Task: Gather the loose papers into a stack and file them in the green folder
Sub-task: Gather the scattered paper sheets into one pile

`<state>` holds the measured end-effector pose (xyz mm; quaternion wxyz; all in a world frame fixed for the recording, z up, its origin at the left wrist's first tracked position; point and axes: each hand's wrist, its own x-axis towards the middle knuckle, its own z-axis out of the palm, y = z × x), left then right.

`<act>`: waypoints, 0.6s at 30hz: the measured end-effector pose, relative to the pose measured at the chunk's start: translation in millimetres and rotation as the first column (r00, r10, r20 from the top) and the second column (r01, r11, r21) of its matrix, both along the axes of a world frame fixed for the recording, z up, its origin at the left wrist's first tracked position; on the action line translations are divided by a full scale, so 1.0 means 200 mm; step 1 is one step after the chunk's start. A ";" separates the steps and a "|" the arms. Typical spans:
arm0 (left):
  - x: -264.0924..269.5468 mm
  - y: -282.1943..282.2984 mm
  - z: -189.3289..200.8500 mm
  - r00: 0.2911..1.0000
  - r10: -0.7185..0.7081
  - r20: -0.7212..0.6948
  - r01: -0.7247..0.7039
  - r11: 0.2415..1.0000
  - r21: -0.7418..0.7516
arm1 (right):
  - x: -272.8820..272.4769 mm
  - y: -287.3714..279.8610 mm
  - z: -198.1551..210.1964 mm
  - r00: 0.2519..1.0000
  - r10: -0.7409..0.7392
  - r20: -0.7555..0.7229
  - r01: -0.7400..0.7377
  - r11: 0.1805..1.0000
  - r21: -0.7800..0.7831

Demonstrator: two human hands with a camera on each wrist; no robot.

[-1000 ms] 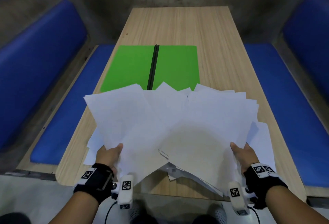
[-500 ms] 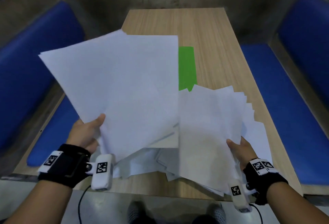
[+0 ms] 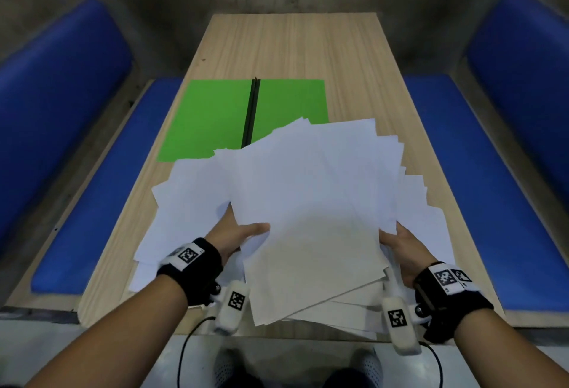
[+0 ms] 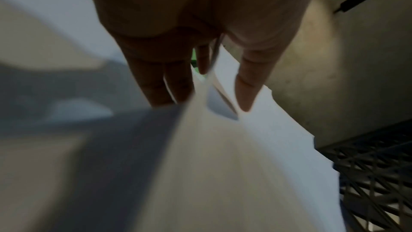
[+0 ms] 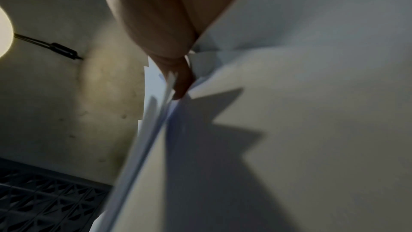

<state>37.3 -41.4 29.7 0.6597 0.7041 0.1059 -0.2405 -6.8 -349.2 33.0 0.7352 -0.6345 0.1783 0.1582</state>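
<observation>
Wooden table (image 3: 308, 48) runs lengthwise away from the viewer, blue cushioned benches (image 3: 480, 196) along both long sides. Green folder (image 3: 215, 116) lies open and flat mid-table, black spine down its centre; its near edge is covered by paper. Loose white papers (image 3: 314, 203) sit at the near end in an untidy fanned heap, corners jutting at different angles. Part of the heap is lifted and tilted between the hands; more sheets lie flat on the table under and left of it, some overhanging the near edge. Both forearms reach forward from the near edge, each wrist in a black band with a coded marker. Left hand (image 3: 237, 233) at the left edge of the raised bundle, thumb on top of the top sheet. In the left wrist view the left-hand fingers (image 4: 169, 84) extend straight beneath the sheets, thumb opposite, paper pinched between. Right hand (image 3: 403, 249) grips the bundle's right edge, thumb lying on top. In the right wrist view one fingertip (image 5: 183, 84) is tucked among the sheet edges; remaining fingers hidden by paper.
</observation>
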 end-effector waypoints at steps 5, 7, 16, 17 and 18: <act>0.05 0.00 0.07 0.994 -0.100 -0.032 0.094 0.984 -0.151 | -0.01 0.05 0.10 0.994 0.098 -0.037 -0.100 0.994 -0.051; 0.05 -0.04 0.07 0.995 -0.090 0.052 0.096 0.987 -0.127 | 0.02 0.08 0.14 0.992 0.111 -0.057 -0.120 0.976 -0.184; -0.02 -0.18 0.23 0.876 0.132 0.463 -0.105 0.991 -0.084 | 0.11 0.14 0.29 0.889 -0.080 0.451 0.221 0.938 -0.268; -0.03 -0.19 0.23 0.865 0.139 0.482 -0.117 0.990 -0.076 | 0.10 0.14 0.27 0.881 -0.085 0.465 0.235 0.932 -0.275; -0.04 -0.21 0.22 0.862 0.142 0.487 -0.124 0.990 -0.070 | 0.10 0.15 0.26 0.878 -0.091 0.471 0.247 0.928 -0.280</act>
